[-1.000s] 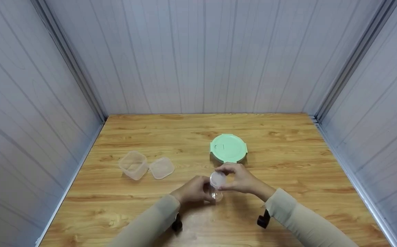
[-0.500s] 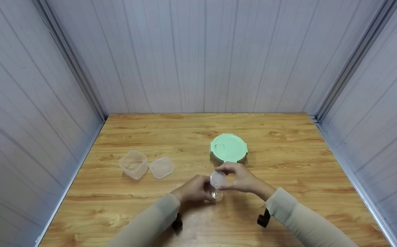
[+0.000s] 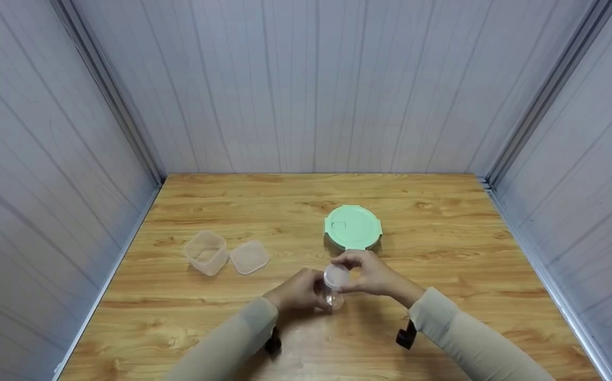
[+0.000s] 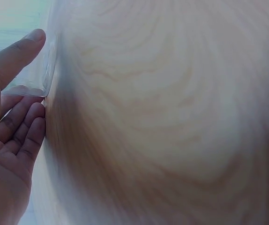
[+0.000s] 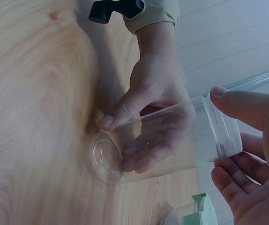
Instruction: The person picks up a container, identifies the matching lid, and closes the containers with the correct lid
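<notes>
Left hand grips the clear plastic jar, right hand pinches its lid at lower center; I should squeeze lightly.

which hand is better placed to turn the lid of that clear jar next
Likely the right hand: it grips the whitish lid at its edge, while the left hand holds the clear jar lower down.
</notes>
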Demonstrator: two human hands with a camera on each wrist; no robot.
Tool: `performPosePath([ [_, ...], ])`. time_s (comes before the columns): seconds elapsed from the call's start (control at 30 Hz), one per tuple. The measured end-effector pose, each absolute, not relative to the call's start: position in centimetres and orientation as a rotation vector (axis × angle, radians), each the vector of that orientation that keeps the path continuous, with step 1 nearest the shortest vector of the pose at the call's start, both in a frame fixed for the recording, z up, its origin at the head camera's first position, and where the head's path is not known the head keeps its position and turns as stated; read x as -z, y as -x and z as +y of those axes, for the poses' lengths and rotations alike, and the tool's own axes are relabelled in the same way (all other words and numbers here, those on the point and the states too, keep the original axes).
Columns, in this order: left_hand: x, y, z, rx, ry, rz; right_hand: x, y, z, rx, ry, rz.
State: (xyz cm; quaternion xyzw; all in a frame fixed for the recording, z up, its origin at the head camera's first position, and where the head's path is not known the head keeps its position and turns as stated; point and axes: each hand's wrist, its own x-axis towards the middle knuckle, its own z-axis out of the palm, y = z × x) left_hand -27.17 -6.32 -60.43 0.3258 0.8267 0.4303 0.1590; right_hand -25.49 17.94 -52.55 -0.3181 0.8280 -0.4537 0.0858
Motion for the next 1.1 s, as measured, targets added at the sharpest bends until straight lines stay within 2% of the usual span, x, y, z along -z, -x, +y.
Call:
performPosePath([
  [0.77,60.5,27.0,-6.3,-1.253,-0.917,2.356,54.0,23.6,16.6,1.464,0.73,2.702],
  [1.1,60.5,27.1,-6.2,-1.224,-0.899,2.379,54.1,23.3,16.1,1.425,0.72,2.749],
])
